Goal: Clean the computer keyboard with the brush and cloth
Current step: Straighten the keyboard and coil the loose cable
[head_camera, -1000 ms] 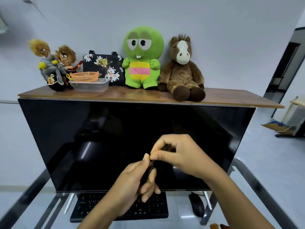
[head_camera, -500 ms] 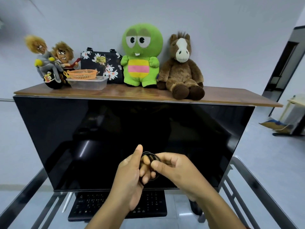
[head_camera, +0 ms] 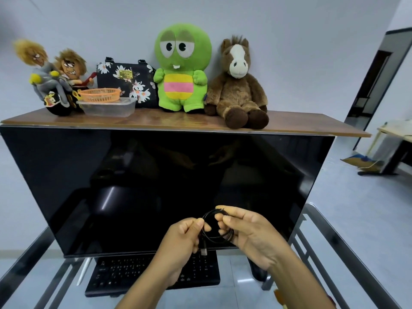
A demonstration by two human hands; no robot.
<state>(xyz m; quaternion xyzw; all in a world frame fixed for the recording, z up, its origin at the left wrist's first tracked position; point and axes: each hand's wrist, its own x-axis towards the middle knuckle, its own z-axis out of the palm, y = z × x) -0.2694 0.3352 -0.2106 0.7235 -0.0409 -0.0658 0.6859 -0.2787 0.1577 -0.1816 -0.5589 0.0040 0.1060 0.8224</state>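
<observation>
A black keyboard (head_camera: 124, 273) lies on the glass desk below the dark monitor (head_camera: 133, 186), partly hidden by my forearms. Both hands are raised in front of the screen's lower edge, holding a coiled black cable (head_camera: 219, 235) between them. My left hand (head_camera: 181, 239) pinches the coil's left side, and a plug end hangs just below its fingers. My right hand (head_camera: 249, 233) grips the coil's right side and top with thumb and fingers. No brush or cloth is in view.
A black mouse (head_camera: 256, 272) sits right of the keyboard, a white pen (head_camera: 83, 272) to its left. On the wooden shelf (head_camera: 312, 128) above the monitor stand plush toys, a floral bag, an orange basket and a clear tub. Metal desk rails (head_camera: 330, 241) run along both sides.
My hands dropped lower in front of the screen and drew slightly apart, opening the cable into a wider loop. The view shifted a little.
</observation>
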